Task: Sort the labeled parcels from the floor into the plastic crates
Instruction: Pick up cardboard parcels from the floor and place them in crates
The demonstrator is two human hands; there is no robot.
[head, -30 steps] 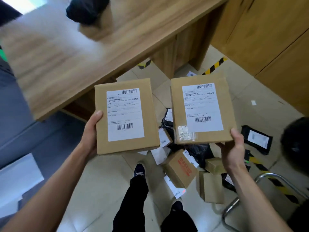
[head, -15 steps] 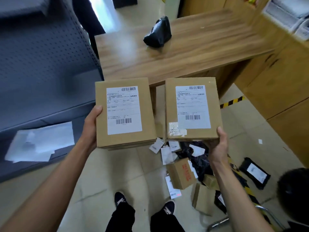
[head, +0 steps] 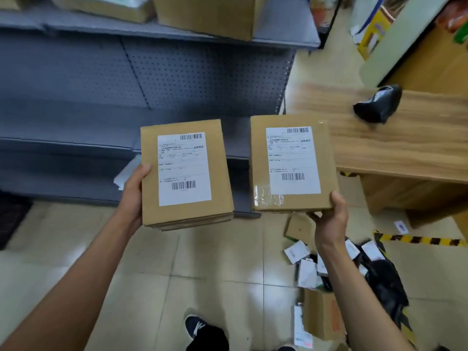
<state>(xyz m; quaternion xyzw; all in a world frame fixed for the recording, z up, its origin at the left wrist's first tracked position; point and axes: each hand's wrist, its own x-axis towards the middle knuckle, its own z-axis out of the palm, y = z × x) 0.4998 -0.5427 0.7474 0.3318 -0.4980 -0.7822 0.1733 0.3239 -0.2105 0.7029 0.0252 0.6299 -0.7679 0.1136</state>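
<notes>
My left hand [head: 133,196] grips the left edge of a brown cardboard parcel [head: 222,171] with a white barcode label, held up at chest height. My right hand [head: 329,216] holds a second labeled cardboard parcel [head: 326,148] from below at its near right corner, thumb on top. The two parcels are side by side, a small gap between them, labels facing me. More parcels [head: 321,317] and black mailer bags [head: 382,277] lie in a heap on the tiled floor at lower right. No plastic crate is in view.
Grey metal shelving [head: 101,79] with a pegboard back stands ahead and left, cardboard boxes [head: 207,13] on its top shelf. A wooden desk [head: 405,145] with a black bag [head: 378,107] on it is at right. Yellow-black hazard tape [head: 417,240] crosses the floor. My shoes [head: 196,328] are below.
My view has swung left, away from the desk and toward the grey shelving. Both parcels stay in my hands, side by side, and the floor heap has shifted to the lower right.
</notes>
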